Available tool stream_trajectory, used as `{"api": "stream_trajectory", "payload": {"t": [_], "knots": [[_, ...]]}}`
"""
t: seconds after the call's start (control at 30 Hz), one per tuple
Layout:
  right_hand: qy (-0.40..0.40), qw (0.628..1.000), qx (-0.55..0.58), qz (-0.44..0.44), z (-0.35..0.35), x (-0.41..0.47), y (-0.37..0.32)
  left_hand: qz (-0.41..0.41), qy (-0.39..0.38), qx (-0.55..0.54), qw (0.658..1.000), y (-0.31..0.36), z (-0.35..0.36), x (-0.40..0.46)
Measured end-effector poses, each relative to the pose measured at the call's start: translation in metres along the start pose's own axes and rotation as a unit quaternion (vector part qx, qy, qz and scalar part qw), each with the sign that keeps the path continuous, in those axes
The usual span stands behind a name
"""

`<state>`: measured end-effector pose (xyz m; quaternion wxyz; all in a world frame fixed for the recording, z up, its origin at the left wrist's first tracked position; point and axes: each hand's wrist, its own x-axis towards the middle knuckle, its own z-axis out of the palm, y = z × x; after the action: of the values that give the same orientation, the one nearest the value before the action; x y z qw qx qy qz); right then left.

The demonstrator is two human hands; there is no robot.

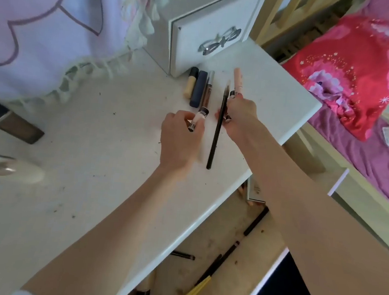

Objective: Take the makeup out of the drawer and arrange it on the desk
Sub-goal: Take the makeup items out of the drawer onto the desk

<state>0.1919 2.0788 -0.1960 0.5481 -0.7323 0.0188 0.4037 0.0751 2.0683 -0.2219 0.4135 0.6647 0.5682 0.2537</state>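
On the white desk [92,161], three makeup tubes lie side by side by the small cabinet: a beige one [190,83], a dark blue one [198,88] and a thin brown one [207,90]. My left hand [180,137] grips a short white tube with black print [197,119] just below them. My right hand [239,117] holds a long black pencil [217,130] and a pale pink tube [237,81] above the desk. Below the desk edge, the open drawer [237,258] holds several dark pencils [223,259] and a yellow stick [192,294].
A small white cabinet with a silver bow handle [214,30] stands at the back of the desk. A lilac fringed cloth [56,39] hangs at the left. A shiny oval object [3,168] lies at the left edge. A bed with pink bedding [361,80] is on the right.
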Motion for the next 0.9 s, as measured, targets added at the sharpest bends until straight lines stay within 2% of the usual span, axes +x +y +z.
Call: {"api": "stream_trajectory", "payload": {"t": [0.1,0.23,0.37,0.5,0.57,0.7,0.9], "knots": [[0.020,0.999,-0.033,0.007,0.001,0.008,-0.008,0.037,0.008,0.004,0.999,0.003,0.007,0.003],[0.044,0.983,-0.175,-0.037,-0.013,0.013,-0.007,0.120,0.016,0.041,0.992,0.007,0.021,0.000],[0.017,0.979,-0.194,-0.067,-0.023,0.012,-0.004,0.198,0.036,0.112,0.973,0.009,0.036,0.003],[-0.016,0.971,-0.224,-0.075,-0.031,0.007,0.000,0.207,0.059,0.208,0.954,0.008,0.044,0.012],[-0.025,0.964,-0.250,-0.087,-0.037,0.003,0.003,0.203,0.075,0.223,0.950,0.010,0.042,0.013],[-0.009,0.923,-0.347,-0.165,-0.050,0.001,0.020,0.239,0.076,0.243,0.937,0.003,0.033,0.003],[-0.005,0.889,-0.377,-0.259,-0.061,-0.010,0.042,0.281,0.053,0.262,0.922,-0.010,0.023,-0.015]]}}
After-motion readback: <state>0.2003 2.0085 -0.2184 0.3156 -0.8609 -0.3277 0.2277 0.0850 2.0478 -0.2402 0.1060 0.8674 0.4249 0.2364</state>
